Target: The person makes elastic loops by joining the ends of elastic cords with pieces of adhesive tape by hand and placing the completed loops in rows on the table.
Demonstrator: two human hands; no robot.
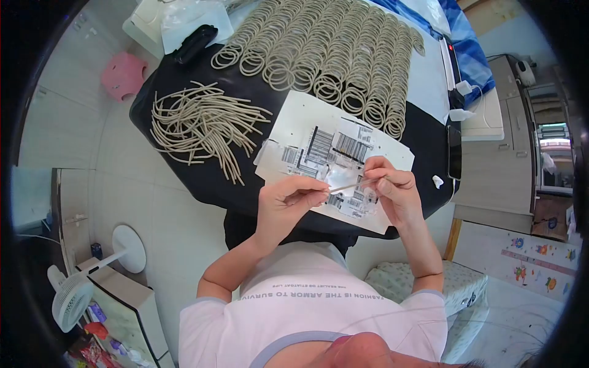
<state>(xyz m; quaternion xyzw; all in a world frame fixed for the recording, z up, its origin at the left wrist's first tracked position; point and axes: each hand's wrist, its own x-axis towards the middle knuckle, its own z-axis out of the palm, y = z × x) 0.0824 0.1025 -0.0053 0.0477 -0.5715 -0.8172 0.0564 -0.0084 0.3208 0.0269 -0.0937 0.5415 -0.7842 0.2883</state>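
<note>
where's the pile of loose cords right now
In the head view, the pile of loose cords lies on the left part of the black table, left of the white board.

Looks like home room: pink stool (123, 76), white fan (72, 299), wood-toned cabinets (488, 175), cartoon-decorated panel (534, 248). Black-covered table (211, 191) bears handwork: rows of beige rings (331, 46), heap of beige strands (205, 126).

Pale pink lettered T-shirt (313, 314), blue-grey neckband (300, 337)

Head-worn view, forward and down, close above the hands (277, 207)
</note>
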